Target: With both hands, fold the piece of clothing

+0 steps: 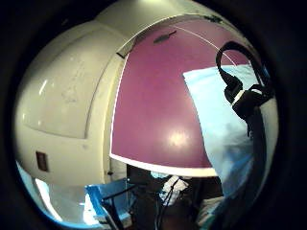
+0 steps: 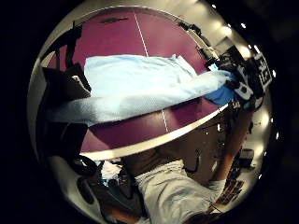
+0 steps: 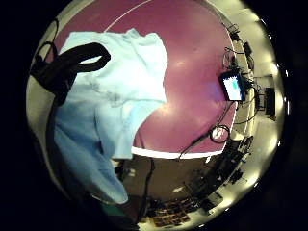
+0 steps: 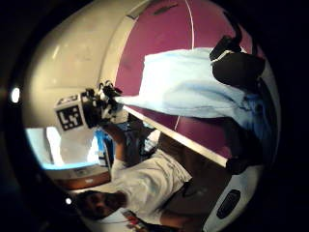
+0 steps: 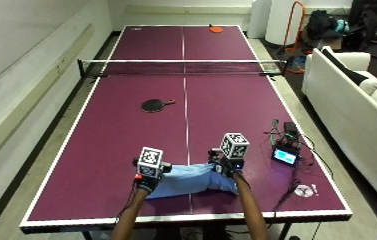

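I see my left hand (image 5: 149, 176) and right hand (image 5: 226, 166) each pinching an end of the light blue shirt (image 5: 187, 180). It hangs stretched between them, partly lying on the purple table (image 5: 115, 135).

Bare table (image 5: 108, 150) left, device (image 5: 286, 155) right, paddle (image 5: 155, 105) well ahead

Left hand (image 5: 147, 181): forearm reaching forward at near left, fingers pinching cloth. Right hand (image 5: 225, 167): forearm extended slightly farther, fingers likewise pinching cloth.
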